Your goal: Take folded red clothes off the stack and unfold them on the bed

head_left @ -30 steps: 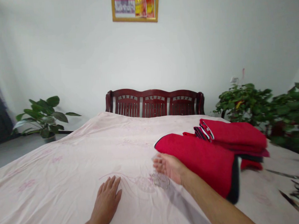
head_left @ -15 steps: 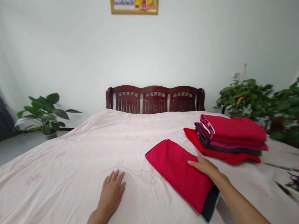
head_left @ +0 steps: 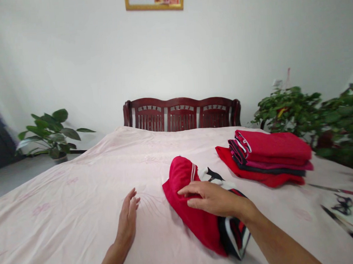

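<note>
A folded red garment (head_left: 194, 222) with navy and white trim lies on the bed in front of me. Its top layer is bunched up to the left, showing white stripes and a white and dark inner part. My right hand (head_left: 209, 197) is over the middle of it, fingers stretched out and thumb apart, seemingly touching the cloth without gripping it. Left of the garment, my left hand (head_left: 128, 214) is turned on its edge at the bedsheet, its fingers extended and holding nothing.
A stack of folded red, pink and dark clothes (head_left: 270, 158) sits to the right. Near the right edge lie black-framed glasses (head_left: 343, 204) and a dark, pen-like stick (head_left: 346, 229). A pale bedsheet (head_left: 80, 217) covers the bed; a wooden bench back (head_left: 182, 115) and plants (head_left: 289, 113) stand beyond.
The garment's top layer has come up and folded over leftward, exposing its striped and white parts. My right hand moved left with it. The left hand turned from flat onto its edge.
</note>
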Motion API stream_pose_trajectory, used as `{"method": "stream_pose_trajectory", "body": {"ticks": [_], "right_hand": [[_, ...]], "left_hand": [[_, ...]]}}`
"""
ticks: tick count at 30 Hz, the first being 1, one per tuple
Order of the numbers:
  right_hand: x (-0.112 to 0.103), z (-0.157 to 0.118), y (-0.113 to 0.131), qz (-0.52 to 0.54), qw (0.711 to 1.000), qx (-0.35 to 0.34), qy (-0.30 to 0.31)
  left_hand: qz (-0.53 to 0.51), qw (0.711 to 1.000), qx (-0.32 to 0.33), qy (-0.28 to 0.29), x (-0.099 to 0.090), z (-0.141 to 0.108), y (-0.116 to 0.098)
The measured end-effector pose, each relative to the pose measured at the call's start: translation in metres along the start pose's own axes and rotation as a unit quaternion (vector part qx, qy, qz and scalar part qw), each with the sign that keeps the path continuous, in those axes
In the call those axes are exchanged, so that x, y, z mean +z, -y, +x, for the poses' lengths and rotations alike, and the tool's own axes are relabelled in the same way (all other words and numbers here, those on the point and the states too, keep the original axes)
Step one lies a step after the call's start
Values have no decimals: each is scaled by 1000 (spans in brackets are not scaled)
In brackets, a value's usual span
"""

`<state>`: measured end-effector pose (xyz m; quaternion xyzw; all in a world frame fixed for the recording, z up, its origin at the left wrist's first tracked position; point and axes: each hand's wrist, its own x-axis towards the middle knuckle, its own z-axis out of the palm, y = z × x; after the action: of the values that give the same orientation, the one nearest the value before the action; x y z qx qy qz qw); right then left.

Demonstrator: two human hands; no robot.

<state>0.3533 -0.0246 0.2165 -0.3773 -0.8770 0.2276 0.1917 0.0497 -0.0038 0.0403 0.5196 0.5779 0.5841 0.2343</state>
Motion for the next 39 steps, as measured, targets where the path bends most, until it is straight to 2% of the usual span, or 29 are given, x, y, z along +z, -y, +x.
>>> {"method": "stream_pose_trajectory", "body": {"ticks": [2, 4, 6, 8, 9, 12, 15, 17, 20, 23, 25, 28, 30, 32, 34, 36, 39], "right_hand": [[3, -1, -2, 78, 997, -4, 0], [8, -5, -29, 74, 993, 53, -76], [17, -14, -69, -3, 979, 134, -154], [29, -28, -110, -130, 945, 230, -193], [36, -37, -127, -181, 924, 277, -193], [58, -62, -159, -252, 890, 339, -173], [73, -74, -169, -266, 884, 336, -187], [77, -74, -170, -269, 882, 333, -197], [78, -72, -169, -271, 883, 325, -205], [78, -70, -169, -272, 880, 327, -211], [78, -71, -169, -270, 880, 329, -214], [78, -74, -170, -259, 883, 325, -218], [78, -75, -170, -249, 885, 323, -225], [77, -75, -171, -243, 886, 321, -231], [77, -74, -171, -240, 886, 319, -236], [77, -74, -171, -239, 886, 316, -241], [77, -74, -171, -238, 885, 315, -246]], "left_hand": [[-74, 996, -42, -12, 0, -1, -3], [-111, 991, -65, -22, 0, -2, -7], [-118, 990, -70, -20, 0, -3, -10], [-98, 993, -67, -5, 1, -3, -12], [-79, 995, -61, 2, 1, -4, -12], [-6, 1000, 8, 13, 0, -9, -13], [78, 985, 147, 51, 1, -19, -19], [121, 963, 215, 107, 5, -27, -32], [152, 926, 273, 212, 23, -36, -65], [190, 860, 342, 328, 55, -31, -103], [226, 813, 386, 371, 78, -19, -121], [291, 748, 432, 410, 103, 2, -124], [335, 705, 456, 429, 107, 14, -116], [368, 671, 477, 433, 101, 22, -106], [387, 662, 484, 422, 82, 28, -99], [395, 674, 472, 408, 54, 36, -95], [424, 703, 418, 389, 1, 51, -84]]}}
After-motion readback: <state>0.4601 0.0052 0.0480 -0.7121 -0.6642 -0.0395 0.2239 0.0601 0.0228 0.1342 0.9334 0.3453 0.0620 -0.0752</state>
